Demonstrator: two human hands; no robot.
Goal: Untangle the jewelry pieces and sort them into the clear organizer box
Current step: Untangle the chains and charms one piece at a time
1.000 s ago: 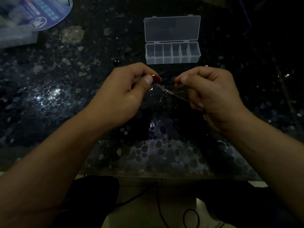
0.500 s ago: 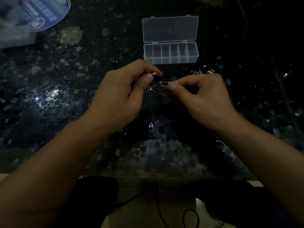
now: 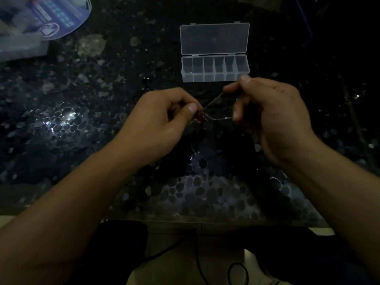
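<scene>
A thin silver chain (image 3: 213, 101) stretches between my two hands above the dark table. My left hand (image 3: 162, 124) pinches one end together with a small tangled bit between thumb and forefinger. My right hand (image 3: 275, 112) pinches the chain's upper strand at the fingertips, while a lower strand (image 3: 221, 118) runs to its other fingers. The clear organizer box (image 3: 214, 77) lies just beyond my hands, lid (image 3: 213, 39) flipped open toward the back, several compartments showing nothing inside. The scene is dim, so fine detail of the jewelry is hard to see.
The table (image 3: 86, 112) is dark glass over pebbles. A round blue printed object (image 3: 59, 17) and a pale bag (image 3: 20, 48) sit at the far left. A small dark jewelry piece (image 3: 146, 78) lies left of the box. Cables (image 3: 197, 254) run on the floor below the table edge.
My right hand has pulled up and to the right, away from my left hand, drawing the chain out into two taut strands. My left hand has dropped slightly.
</scene>
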